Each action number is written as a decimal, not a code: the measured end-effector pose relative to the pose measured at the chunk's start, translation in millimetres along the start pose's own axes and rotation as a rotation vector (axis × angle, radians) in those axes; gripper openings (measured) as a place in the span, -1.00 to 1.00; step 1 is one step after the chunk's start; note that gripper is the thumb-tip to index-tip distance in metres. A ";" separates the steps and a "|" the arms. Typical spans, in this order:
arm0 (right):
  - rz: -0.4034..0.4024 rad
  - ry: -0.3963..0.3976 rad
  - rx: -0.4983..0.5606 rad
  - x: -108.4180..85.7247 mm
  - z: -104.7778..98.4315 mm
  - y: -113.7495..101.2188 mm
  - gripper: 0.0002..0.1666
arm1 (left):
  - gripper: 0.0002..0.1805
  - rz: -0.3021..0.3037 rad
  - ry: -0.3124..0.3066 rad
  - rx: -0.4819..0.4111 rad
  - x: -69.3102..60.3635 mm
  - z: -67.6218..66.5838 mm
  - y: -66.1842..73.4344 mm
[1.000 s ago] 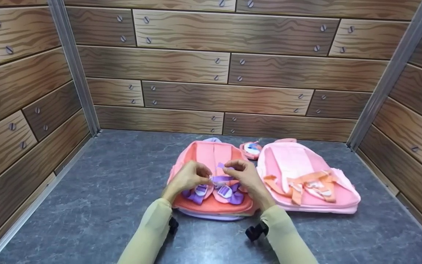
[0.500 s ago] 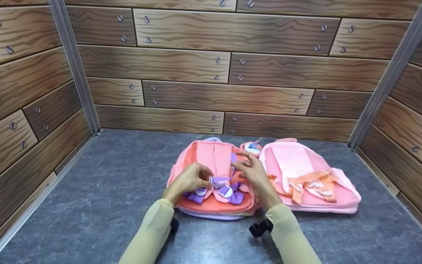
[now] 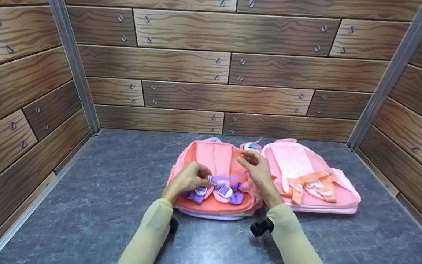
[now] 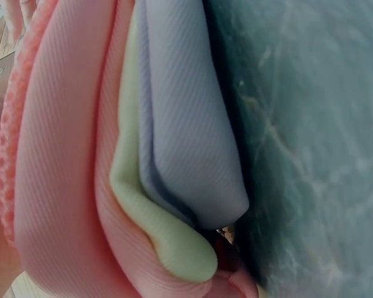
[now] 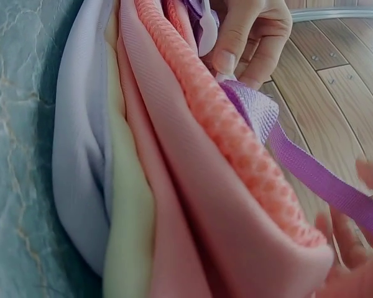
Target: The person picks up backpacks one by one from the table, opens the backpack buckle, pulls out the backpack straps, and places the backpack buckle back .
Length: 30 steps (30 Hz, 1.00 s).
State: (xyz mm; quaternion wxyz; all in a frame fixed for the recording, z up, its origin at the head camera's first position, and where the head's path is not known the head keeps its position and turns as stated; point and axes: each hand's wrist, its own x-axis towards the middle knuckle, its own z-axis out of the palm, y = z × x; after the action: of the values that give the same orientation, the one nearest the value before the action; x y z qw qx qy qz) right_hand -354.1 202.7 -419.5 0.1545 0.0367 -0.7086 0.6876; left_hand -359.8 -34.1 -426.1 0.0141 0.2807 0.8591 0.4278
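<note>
A coral-pink backpack [image 3: 216,150] lies with its strap side up. Across its lower part run purple webbing straps with white buckles [image 3: 225,191]. My left hand [image 3: 189,179] pinches a small white buckle [image 3: 210,179] at one end of a purple strap [image 3: 229,179]. In the right wrist view, the left hand's [image 5: 252,37] thumb and fingers are curled at that buckle. My right hand [image 3: 256,170] holds the strap's other stretch, drawn out straight to the right. Its fingers [image 5: 348,239] show beside the strap [image 5: 326,183]; the strap's tip is hidden.
A light pink backpack [image 3: 295,157] with orange straps [image 3: 311,179] lies close on the right. Between the bags, at the back, is a small round coral pouch [image 3: 251,146]. Wood-patterned walls [image 3: 181,66] enclose the grey marbled table [image 3: 123,172].
My right hand first lifted away up and right with the purple strap, then shifted a little further right, drawing the strap out sideways. The left hand stays at the buckle.
</note>
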 end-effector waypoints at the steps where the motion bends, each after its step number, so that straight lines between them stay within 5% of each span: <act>1: -0.014 0.018 0.001 0.2 -0.4 -0.8 -0.61 | -0.75 0.005 0.006 -0.001 -0.2 -0.6 -0.1; 9: -0.055 0.069 0.056 -0.3 0.6 -7.4 -0.70 | -0.74 0.007 0.031 -0.020 -0.9 -3.4 -1.5; 25: -0.037 -0.444 -0.202 -19.4 26.4 8.5 -0.71 | -0.77 -0.040 0.013 -0.102 -1.9 -6.4 2.5; 30: -0.040 -0.507 -0.211 -25.9 28.2 2.1 -0.67 | -0.81 -0.036 0.012 -0.136 -1.0 -5.2 3.6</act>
State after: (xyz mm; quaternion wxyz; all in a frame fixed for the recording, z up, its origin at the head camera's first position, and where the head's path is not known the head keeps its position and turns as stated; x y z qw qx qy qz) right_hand -334.8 170.8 -428.7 -0.0112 0.2055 -0.7914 0.5757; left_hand -358.6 -36.7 -420.4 0.0357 0.2610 0.8331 0.4863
